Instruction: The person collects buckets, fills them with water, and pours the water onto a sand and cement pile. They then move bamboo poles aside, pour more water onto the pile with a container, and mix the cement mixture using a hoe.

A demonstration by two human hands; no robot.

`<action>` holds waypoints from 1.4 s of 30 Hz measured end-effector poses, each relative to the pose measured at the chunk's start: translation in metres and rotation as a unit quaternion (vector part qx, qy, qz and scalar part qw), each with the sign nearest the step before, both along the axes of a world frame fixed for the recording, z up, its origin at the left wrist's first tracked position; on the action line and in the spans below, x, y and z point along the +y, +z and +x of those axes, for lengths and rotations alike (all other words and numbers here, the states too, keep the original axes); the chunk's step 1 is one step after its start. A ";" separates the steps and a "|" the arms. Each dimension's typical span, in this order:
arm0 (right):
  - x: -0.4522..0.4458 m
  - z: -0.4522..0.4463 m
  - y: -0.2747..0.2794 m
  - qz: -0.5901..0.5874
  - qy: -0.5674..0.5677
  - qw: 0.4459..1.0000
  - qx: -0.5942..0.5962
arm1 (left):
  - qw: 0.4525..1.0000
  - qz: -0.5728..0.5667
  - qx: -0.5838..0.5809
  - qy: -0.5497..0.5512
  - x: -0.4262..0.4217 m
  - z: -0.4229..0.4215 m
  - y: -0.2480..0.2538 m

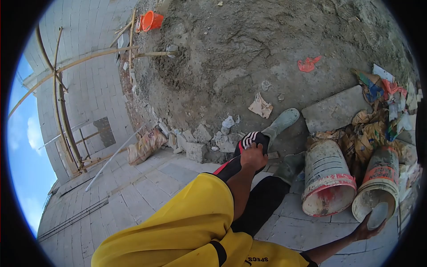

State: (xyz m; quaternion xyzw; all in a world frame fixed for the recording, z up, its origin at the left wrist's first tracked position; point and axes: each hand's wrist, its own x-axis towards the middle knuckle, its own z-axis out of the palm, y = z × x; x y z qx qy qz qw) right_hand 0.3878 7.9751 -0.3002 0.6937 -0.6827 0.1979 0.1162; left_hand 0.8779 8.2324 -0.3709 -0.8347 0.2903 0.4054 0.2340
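From close above the shirt (169, 222), one head-worn camera looks forward and down, its round, wide view tipped sideways: left hand (254, 156) mid-view, right hand (367, 229) near right, ground (249, 49) far, wall (84, 26) and sky (20, 147) left.

The person wears a bright yellow fabric shirt (173, 222) with a curved black band (218, 253), black trim (308, 259) at the right sleeve's edge and dark lettering (258, 259) reading "SPECS". Black fabric trousers (263, 205) carry a pinkish-red stripe (221, 168) and parallel white stripes (249, 140) on one leg, above grey-green, smooth-surfaced rubber boots (284, 121).
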 end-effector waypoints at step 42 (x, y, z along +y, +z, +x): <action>-0.020 -0.264 -0.170 0.180 -0.205 0.909 0.316 | 0.998 0.036 -0.021 -0.044 -0.001 -0.022 -0.005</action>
